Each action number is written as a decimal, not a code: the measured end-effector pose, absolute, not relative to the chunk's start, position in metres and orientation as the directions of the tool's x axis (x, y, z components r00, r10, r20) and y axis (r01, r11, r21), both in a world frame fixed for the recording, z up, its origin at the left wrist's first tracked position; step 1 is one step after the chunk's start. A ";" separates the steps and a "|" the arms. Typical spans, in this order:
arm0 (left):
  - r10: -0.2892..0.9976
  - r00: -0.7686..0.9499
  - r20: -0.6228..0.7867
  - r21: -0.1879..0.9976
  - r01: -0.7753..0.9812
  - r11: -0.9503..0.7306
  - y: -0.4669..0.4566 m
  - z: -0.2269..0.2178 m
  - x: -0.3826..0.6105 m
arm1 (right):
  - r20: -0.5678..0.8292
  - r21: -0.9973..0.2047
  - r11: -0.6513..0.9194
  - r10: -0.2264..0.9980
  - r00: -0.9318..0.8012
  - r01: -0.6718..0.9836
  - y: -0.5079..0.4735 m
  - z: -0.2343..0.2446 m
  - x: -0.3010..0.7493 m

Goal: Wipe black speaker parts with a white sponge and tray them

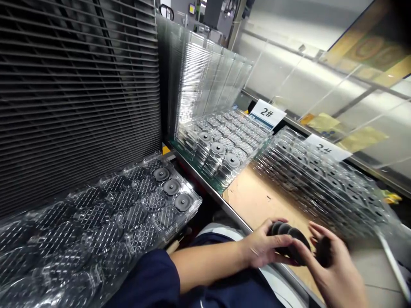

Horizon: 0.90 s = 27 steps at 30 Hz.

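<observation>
Over the wooden board at lower right, my left hand (261,247) is wrapped round a short row of dark round discs (297,241), which stand on edge face to face. Beside it, my right hand (340,269) is closed on another dark disc (323,251); its thumb reaches across to the row in my left hand. How many discs the right hand holds is hidden. Left of my arm, a clear plastic tray (135,218) has three grey round parts (171,187) with central hubs along its right end.
A tall stack of black trays (80,85) stands at left. Behind the board are upright clear trays (208,72) and a flat tray stack (239,128) with round parts. More stacked trays (314,179) lie at right, near "2#" signs (267,113). The table's metal edge (236,218) runs before me.
</observation>
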<state>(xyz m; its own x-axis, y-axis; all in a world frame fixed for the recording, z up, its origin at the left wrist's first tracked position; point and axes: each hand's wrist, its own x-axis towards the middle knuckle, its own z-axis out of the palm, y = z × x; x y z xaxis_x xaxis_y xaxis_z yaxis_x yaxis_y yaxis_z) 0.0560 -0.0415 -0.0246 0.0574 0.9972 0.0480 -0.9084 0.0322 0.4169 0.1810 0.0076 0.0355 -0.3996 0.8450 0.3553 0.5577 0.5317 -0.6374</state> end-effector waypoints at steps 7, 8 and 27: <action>0.987 -0.158 -0.010 0.722 -0.685 -0.102 -0.050 -0.022 0.055 | 0.186 -0.822 0.394 0.868 -0.460 0.411 0.024 -0.011 0.173; 0.983 -0.186 -0.004 0.772 -0.626 -0.115 -0.051 -0.020 0.054 | 0.147 -0.867 0.333 0.882 -0.448 0.371 0.025 -0.015 0.175; 0.996 -0.074 0.046 0.995 0.086 -0.040 -0.060 -0.014 0.084 | -0.219 -0.918 -0.310 0.917 -0.333 -0.249 -0.017 -0.072 0.234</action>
